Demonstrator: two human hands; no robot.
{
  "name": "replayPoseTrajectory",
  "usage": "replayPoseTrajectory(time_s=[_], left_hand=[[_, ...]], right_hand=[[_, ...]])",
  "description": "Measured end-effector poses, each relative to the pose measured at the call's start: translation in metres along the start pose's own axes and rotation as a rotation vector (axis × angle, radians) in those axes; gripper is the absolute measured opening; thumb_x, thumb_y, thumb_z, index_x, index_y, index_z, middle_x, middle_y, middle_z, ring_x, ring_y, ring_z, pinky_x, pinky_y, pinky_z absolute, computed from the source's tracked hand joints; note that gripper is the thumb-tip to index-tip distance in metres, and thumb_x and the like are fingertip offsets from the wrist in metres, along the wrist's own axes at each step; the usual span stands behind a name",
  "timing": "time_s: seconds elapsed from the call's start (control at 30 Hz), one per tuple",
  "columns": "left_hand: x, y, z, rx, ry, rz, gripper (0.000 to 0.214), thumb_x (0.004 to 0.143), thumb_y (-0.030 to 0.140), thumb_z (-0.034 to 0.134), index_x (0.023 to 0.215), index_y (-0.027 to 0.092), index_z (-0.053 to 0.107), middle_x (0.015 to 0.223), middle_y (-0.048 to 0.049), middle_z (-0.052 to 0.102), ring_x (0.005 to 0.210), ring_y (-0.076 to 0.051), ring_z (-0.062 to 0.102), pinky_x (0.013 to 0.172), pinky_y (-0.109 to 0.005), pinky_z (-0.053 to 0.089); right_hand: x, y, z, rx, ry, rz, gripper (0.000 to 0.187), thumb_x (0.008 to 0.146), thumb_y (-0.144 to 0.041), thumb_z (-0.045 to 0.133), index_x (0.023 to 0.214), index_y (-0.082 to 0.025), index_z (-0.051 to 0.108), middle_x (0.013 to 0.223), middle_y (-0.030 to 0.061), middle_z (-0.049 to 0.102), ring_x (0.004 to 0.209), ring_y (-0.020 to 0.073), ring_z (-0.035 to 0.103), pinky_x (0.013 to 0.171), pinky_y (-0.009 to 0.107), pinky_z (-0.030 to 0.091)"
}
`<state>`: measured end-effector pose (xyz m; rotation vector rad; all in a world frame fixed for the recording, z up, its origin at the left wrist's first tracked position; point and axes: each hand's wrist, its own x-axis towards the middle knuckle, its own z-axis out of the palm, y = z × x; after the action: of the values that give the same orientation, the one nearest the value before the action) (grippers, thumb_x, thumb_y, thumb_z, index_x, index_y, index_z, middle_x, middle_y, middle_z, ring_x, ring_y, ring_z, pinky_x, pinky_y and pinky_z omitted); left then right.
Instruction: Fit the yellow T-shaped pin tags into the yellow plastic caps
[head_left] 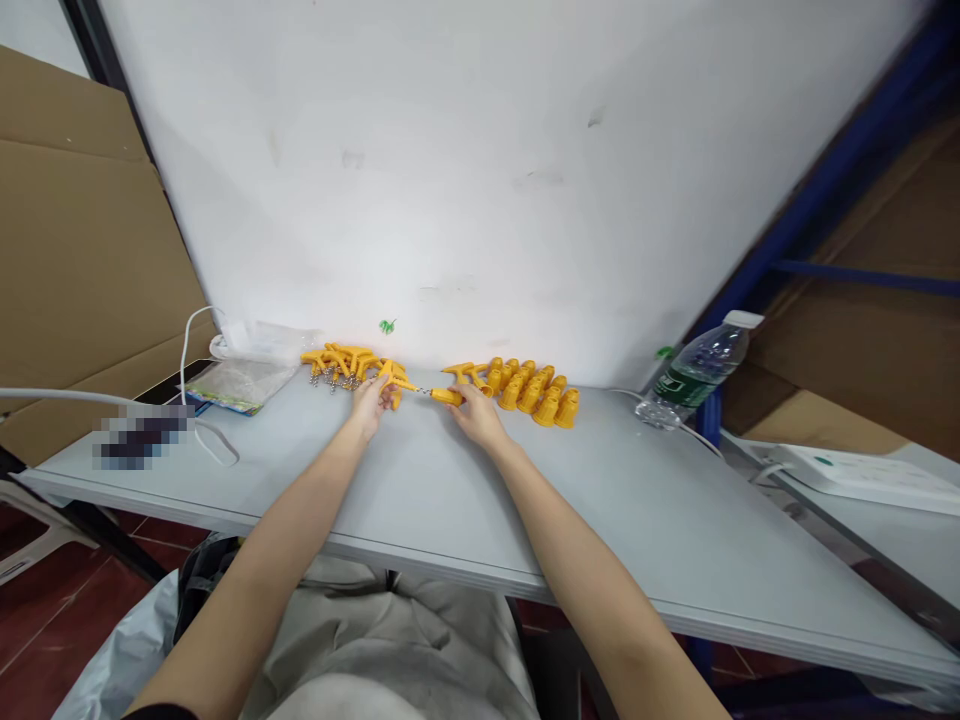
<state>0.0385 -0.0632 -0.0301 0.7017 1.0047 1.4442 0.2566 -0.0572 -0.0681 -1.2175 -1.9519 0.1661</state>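
My left hand (372, 402) pinches a yellow T-shaped plastic handle (395, 380) with a metal screw sticking out to the right. My right hand (474, 412) holds a small yellow plastic sleeve (448, 396) at the screw's tip. Both hands are closed and meet far out on the grey table (450, 500). Behind the left hand lies a pile of yellow T-handles with screws (341, 363). Behind the right hand stand several yellow sleeves in rows (534, 391).
A clear plastic bag (247, 375) and a white cable (187, 350) lie at the far left by a phone. A water bottle (697, 372) lies at the right. A white power strip (855, 475) sits on the neighbouring table. Cardboard leans left; a white wall is behind.
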Motion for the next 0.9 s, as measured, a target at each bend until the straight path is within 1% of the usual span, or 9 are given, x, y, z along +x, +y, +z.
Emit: replayPoseTrajectory(time_s=[0.1, 0.2, 0.23, 0.3, 0.37, 0.47, 0.57, 0.73, 0.9], left_hand=[[0.0, -0.004, -0.002, 0.266, -0.106, 0.102, 0.021, 0.07, 0.031, 0.077, 0.068, 0.016, 0.062, 0.062, -0.0017, 0.065, 0.049, -0.01, 0.052, 0.05, -0.022, 0.036], [-0.001, -0.007, -0.004, 0.572, -0.119, 0.368, 0.01, 0.069, 0.025, 0.075, 0.072, 0.018, 0.07, 0.059, 0.0002, 0.062, 0.057, -0.014, 0.055, 0.058, -0.023, 0.041], [-0.003, -0.007, -0.005, 0.635, -0.112, 0.449, 0.012, 0.068, 0.021, 0.075, 0.079, 0.019, 0.073, 0.058, 0.0013, 0.061, 0.058, -0.014, 0.055, 0.061, -0.023, 0.043], [-0.007, -0.006, -0.005, 0.703, -0.125, 0.537, 0.036, 0.067, 0.014, 0.073, 0.102, 0.022, 0.073, 0.058, 0.0035, 0.06, 0.057, -0.014, 0.053, 0.065, -0.023, 0.044], [-0.012, -0.003, -0.005, 0.713, -0.154, 0.558, 0.055, 0.067, 0.011, 0.071, 0.12, 0.025, 0.067, 0.057, 0.0055, 0.059, 0.054, -0.014, 0.05, 0.066, -0.023, 0.044], [-0.017, 0.0, -0.004, 0.67, -0.176, 0.563, 0.065, 0.067, 0.009, 0.07, 0.129, 0.027, 0.062, 0.058, 0.0056, 0.059, 0.054, -0.014, 0.05, 0.068, -0.022, 0.045], [-0.016, 0.001, -0.005, 0.713, -0.19, 0.607, 0.061, 0.068, 0.011, 0.07, 0.127, 0.026, 0.063, 0.063, 0.0027, 0.062, 0.061, -0.016, 0.056, 0.075, -0.023, 0.047], [-0.008, -0.003, -0.007, 0.789, -0.163, 0.66, 0.053, 0.066, 0.011, 0.072, 0.117, 0.024, 0.064, 0.096, -0.0055, 0.07, 0.09, -0.024, 0.064, 0.091, -0.031, 0.047], [-0.005, -0.005, -0.009, 0.734, -0.173, 0.563, 0.054, 0.064, 0.008, 0.074, 0.114, 0.025, 0.062, 0.095, -0.0046, 0.069, 0.081, -0.021, 0.065, 0.079, -0.028, 0.05]], right_hand=[[0.0, -0.002, -0.002, 0.044, 0.003, -0.032, 0.031, 0.082, -0.025, 0.057, 0.11, -0.017, 0.065, 0.106, 0.0139, 0.066, 0.093, 0.027, 0.064, 0.092, 0.048, 0.05], [0.001, -0.003, -0.005, 0.067, -0.001, 0.002, 0.033, 0.084, -0.029, 0.056, 0.114, -0.018, 0.065, 0.11, 0.0143, 0.065, 0.096, 0.0275, 0.064, 0.093, 0.049, 0.049], [0.001, -0.004, -0.006, 0.074, -0.005, 0.021, 0.034, 0.085, -0.03, 0.056, 0.116, -0.018, 0.064, 0.112, 0.0143, 0.065, 0.096, 0.0273, 0.064, 0.094, 0.049, 0.049], [0.002, -0.005, -0.008, 0.104, 0.0, 0.057, 0.038, 0.085, -0.034, 0.059, 0.119, -0.019, 0.061, 0.116, 0.0144, 0.064, 0.095, 0.0265, 0.064, 0.095, 0.049, 0.048], [0.002, -0.006, -0.009, 0.163, 0.022, 0.088, 0.041, 0.083, -0.038, 0.062, 0.12, -0.019, 0.057, 0.119, 0.0143, 0.063, 0.093, 0.0254, 0.065, 0.094, 0.047, 0.049], [0.003, -0.006, -0.008, 0.277, 0.044, 0.124, 0.042, 0.081, -0.045, 0.065, 0.113, -0.02, 0.054, 0.117, 0.0136, 0.062, 0.091, 0.024, 0.066, 0.088, 0.045, 0.052], [0.004, -0.006, -0.006, 0.359, 0.043, 0.13, 0.041, 0.079, -0.047, 0.067, 0.107, -0.02, 0.054, 0.116, 0.0134, 0.062, 0.09, 0.0224, 0.066, 0.086, 0.042, 0.053], [0.005, -0.006, -0.008, 0.379, 0.015, 0.202, 0.047, 0.075, -0.046, 0.069, 0.111, -0.017, 0.061, 0.111, 0.0124, 0.065, 0.079, 0.0193, 0.064, 0.08, 0.04, 0.054], [0.003, -0.013, -0.026, 0.504, -0.111, 0.216, 0.055, 0.075, -0.046, 0.07, 0.121, -0.016, 0.064, 0.103, 0.0097, 0.068, 0.078, 0.0187, 0.064, 0.079, 0.037, 0.054]])
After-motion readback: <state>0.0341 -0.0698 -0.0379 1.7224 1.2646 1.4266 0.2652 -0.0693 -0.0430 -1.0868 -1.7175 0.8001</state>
